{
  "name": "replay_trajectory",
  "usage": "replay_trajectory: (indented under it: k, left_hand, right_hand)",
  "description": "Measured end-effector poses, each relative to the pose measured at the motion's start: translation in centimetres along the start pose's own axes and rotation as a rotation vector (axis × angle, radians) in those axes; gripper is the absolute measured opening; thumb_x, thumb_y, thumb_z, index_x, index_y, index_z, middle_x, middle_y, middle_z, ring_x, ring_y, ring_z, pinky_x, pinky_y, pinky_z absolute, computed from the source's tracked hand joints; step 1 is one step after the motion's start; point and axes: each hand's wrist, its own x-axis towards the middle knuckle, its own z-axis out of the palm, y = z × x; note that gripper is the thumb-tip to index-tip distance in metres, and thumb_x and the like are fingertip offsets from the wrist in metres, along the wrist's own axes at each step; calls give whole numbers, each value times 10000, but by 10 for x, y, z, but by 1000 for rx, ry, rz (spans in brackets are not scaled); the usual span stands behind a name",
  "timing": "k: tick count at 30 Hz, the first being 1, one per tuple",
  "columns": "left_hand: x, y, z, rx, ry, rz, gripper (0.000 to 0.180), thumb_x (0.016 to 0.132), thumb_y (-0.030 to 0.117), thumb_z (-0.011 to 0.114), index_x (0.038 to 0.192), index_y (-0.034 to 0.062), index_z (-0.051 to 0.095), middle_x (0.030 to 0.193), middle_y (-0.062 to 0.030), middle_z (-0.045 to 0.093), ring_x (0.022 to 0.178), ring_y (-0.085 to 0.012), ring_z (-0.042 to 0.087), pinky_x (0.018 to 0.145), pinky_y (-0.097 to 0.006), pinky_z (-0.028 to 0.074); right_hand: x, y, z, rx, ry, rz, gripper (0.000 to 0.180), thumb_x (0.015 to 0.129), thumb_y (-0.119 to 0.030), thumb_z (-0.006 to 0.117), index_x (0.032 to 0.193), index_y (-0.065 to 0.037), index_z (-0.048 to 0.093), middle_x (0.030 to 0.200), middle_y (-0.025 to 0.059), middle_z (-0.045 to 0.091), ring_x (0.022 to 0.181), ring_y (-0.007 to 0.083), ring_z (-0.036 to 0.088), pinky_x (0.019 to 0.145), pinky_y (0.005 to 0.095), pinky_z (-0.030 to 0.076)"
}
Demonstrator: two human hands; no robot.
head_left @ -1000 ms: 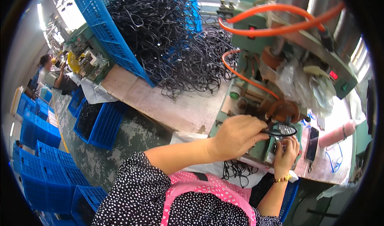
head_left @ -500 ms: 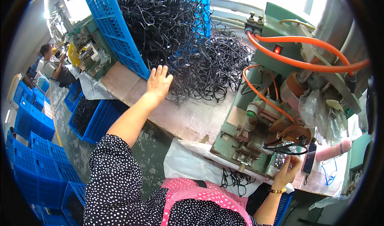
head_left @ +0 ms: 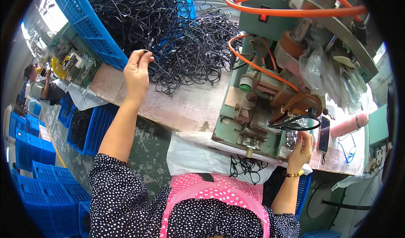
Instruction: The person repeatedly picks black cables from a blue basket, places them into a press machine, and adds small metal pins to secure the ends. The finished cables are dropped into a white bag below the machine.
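Note:
My left hand (head_left: 137,75) is raised at the near left edge of a tangled heap of black cords (head_left: 190,48). Its thumb and fingers pinch a black cord (head_left: 150,44) whose end sticks up past the fingertips. My right hand (head_left: 300,150) is beside the small bench machine (head_left: 255,120), at a tray of small shiny metal pieces (head_left: 291,140). Its fingers are drawn together; whatever they hold is too small to make out. Just above that hand, a black loop (head_left: 299,123) projects from the machine.
A tilted blue crate (head_left: 90,27) spills cords onto the bench (head_left: 173,109). Orange hoses (head_left: 295,12) arch over the machine. A phone (head_left: 323,134) and a pink bottle (head_left: 349,125) lie at right. More cords (head_left: 247,168) hang at the front edge. Another person (head_left: 40,86) sits far left.
My left hand has gone from spread fingers on the heap to a pinch on a cord. My right hand stays by the metal pieces, its fingers drawn closer together. The whole view has shifted.

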Motion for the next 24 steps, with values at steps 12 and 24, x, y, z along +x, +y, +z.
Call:
replay_trajectory:
  k: [12, 24]
  left_hand:
    - [2, 37, -4, -181, 98, 63, 195, 1054, 181, 518, 945, 45, 605, 821, -33, 649, 734, -95, 616, 714, -240, 497]
    - [65, -15, -25, -412, 269, -271, 245, 1069, 244, 474, 984, 53, 601, 926, -99, 708, 776, -181, 710, 712, -287, 566]
  right_hand:
    - [0, -6, -4, -81, 28, -97, 136, 874, 15, 641, 973, -53, 705, 958, 77, 689, 950, 258, 631, 1070, 470, 409]
    - [0, -7, -3, -29, 62, -52, 196, 857, 88, 613, 1008, -16, 682, 955, 95, 644, 903, 237, 604, 852, 333, 481]
